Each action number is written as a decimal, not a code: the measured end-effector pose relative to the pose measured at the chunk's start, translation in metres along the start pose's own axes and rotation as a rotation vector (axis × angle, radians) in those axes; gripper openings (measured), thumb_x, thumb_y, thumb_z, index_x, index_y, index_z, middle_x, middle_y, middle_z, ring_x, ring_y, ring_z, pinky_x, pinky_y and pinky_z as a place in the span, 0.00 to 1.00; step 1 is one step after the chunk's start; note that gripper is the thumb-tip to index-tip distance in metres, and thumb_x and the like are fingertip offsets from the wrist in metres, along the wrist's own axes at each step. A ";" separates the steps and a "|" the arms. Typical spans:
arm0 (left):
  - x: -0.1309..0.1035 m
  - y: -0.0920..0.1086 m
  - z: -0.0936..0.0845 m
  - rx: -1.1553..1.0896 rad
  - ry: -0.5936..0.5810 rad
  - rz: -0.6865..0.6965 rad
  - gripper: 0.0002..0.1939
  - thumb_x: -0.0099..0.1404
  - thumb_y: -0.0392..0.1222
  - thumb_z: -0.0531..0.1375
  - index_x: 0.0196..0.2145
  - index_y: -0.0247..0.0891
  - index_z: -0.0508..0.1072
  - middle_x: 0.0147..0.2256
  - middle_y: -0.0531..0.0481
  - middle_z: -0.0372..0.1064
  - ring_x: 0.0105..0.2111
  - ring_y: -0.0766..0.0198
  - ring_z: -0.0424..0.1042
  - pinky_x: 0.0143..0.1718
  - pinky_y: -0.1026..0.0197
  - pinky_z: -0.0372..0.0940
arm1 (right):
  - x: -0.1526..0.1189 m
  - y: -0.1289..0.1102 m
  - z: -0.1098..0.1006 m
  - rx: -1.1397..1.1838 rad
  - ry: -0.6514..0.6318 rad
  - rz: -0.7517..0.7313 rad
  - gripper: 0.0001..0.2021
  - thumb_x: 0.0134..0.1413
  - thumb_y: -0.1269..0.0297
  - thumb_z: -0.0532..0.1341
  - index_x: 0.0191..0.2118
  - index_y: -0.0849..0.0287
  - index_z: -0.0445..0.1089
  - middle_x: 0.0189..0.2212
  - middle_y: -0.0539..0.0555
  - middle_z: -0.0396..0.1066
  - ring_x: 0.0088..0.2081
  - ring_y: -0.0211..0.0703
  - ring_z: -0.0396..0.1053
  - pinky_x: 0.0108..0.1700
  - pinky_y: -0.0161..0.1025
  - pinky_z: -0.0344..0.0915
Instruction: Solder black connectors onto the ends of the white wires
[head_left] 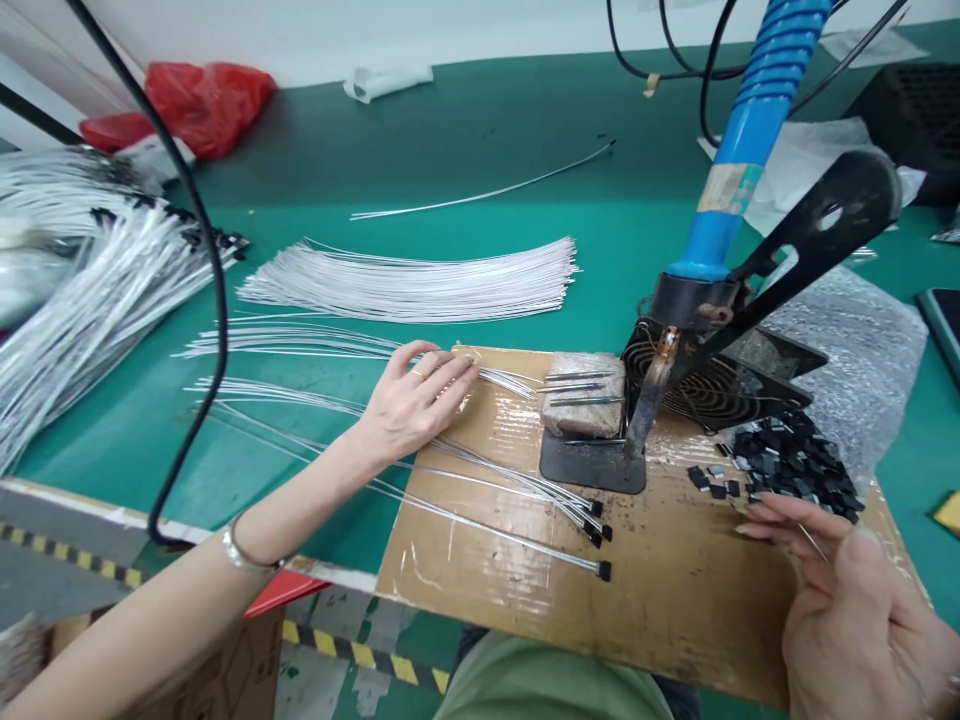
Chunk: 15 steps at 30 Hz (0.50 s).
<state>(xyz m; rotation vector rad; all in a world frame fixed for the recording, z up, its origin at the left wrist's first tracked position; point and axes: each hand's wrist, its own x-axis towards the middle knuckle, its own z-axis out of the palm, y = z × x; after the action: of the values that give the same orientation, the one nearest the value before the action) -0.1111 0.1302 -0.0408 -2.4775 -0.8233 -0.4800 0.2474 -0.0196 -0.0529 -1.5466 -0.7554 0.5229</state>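
Observation:
My left hand (420, 395) lies over a small bunch of white wires (511, 381) at the cardboard's left edge, its fingers closed together on them. The wires' right ends reach toward a rough stone-like block (581, 418), where several tinned-looking tips rest. Below my left hand lie several wires fitted with black connectors (604, 571). My right hand (855, 600) is at the lower right, near a heap of small black connectors (799, 460). Its fingers are closed around a thin silvery stick (812, 542); its far end is hidden.
A soldering iron with a blue handle (739, 150) stands over the cardboard (675, 600), beside a black fan (694, 375). Behind lies a large bundle of white wires (412, 282) and a single wire (487, 195). Finished-looking bundles (97, 290) pile up left; a black cable (202, 220) hangs before them.

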 end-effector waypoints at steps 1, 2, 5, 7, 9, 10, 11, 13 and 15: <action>-0.001 0.000 -0.003 -0.002 0.012 -0.004 0.13 0.70 0.27 0.58 0.48 0.38 0.76 0.44 0.41 0.83 0.42 0.55 0.79 0.48 0.46 0.70 | 0.000 0.000 0.000 -0.006 0.000 0.005 0.19 0.66 0.49 0.61 0.34 0.59 0.79 0.35 0.56 0.79 0.31 0.47 0.75 0.38 0.49 0.69; -0.002 0.000 -0.006 -0.006 0.024 -0.008 0.13 0.70 0.27 0.58 0.49 0.38 0.76 0.44 0.42 0.83 0.42 0.55 0.79 0.48 0.46 0.71 | -0.001 0.000 0.000 -0.014 0.006 0.007 0.19 0.66 0.49 0.61 0.34 0.59 0.79 0.35 0.56 0.79 0.31 0.47 0.75 0.39 0.49 0.69; -0.005 0.002 -0.012 -0.022 0.058 -0.016 0.15 0.69 0.25 0.58 0.50 0.37 0.75 0.43 0.41 0.83 0.41 0.56 0.81 0.48 0.48 0.73 | -0.002 -0.001 0.000 -0.015 0.024 -0.005 0.18 0.66 0.51 0.62 0.34 0.60 0.79 0.34 0.58 0.80 0.31 0.49 0.76 0.38 0.50 0.70; -0.007 0.003 -0.015 -0.031 0.076 -0.016 0.15 0.69 0.25 0.59 0.50 0.37 0.75 0.42 0.43 0.83 0.40 0.57 0.82 0.48 0.48 0.74 | -0.003 -0.001 0.001 -0.007 0.022 -0.012 0.18 0.66 0.52 0.62 0.33 0.60 0.80 0.34 0.58 0.80 0.31 0.49 0.76 0.38 0.51 0.70; -0.008 0.004 -0.016 -0.038 0.092 -0.014 0.15 0.69 0.26 0.59 0.50 0.38 0.74 0.41 0.44 0.84 0.37 0.59 0.82 0.47 0.49 0.74 | -0.003 -0.001 0.001 -0.003 0.012 -0.022 0.18 0.67 0.52 0.62 0.34 0.60 0.80 0.34 0.58 0.80 0.31 0.49 0.76 0.38 0.51 0.70; -0.008 0.005 -0.016 -0.041 0.100 -0.011 0.14 0.69 0.26 0.60 0.49 0.38 0.74 0.40 0.44 0.84 0.36 0.59 0.82 0.47 0.50 0.75 | -0.003 -0.001 0.001 -0.004 0.011 -0.030 0.18 0.67 0.52 0.62 0.33 0.60 0.80 0.34 0.58 0.80 0.31 0.49 0.76 0.38 0.51 0.70; -0.008 0.006 -0.017 -0.043 0.106 -0.008 0.14 0.69 0.26 0.60 0.49 0.37 0.74 0.40 0.44 0.84 0.36 0.59 0.82 0.46 0.50 0.75 | -0.003 -0.001 0.001 -0.004 0.010 -0.039 0.18 0.67 0.52 0.62 0.33 0.60 0.80 0.34 0.58 0.80 0.30 0.49 0.76 0.38 0.51 0.70; -0.007 0.008 -0.018 -0.050 0.121 0.001 0.13 0.68 0.26 0.61 0.49 0.36 0.74 0.40 0.43 0.84 0.35 0.59 0.81 0.45 0.51 0.75 | -0.003 -0.002 0.001 -0.003 0.010 -0.038 0.19 0.66 0.51 0.62 0.32 0.61 0.80 0.33 0.58 0.80 0.30 0.49 0.76 0.36 0.51 0.70; -0.006 0.011 -0.021 -0.064 0.131 0.010 0.13 0.68 0.26 0.62 0.49 0.36 0.75 0.39 0.43 0.84 0.35 0.59 0.81 0.45 0.51 0.75 | -0.003 -0.003 0.000 -0.003 -0.002 -0.016 0.20 0.66 0.50 0.62 0.33 0.61 0.79 0.33 0.58 0.80 0.30 0.49 0.76 0.37 0.50 0.71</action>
<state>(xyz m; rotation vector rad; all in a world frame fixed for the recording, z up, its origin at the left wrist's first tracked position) -0.1127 0.1085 -0.0298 -2.4766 -0.7532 -0.6676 0.2451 -0.0214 -0.0507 -1.5419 -0.7700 0.5116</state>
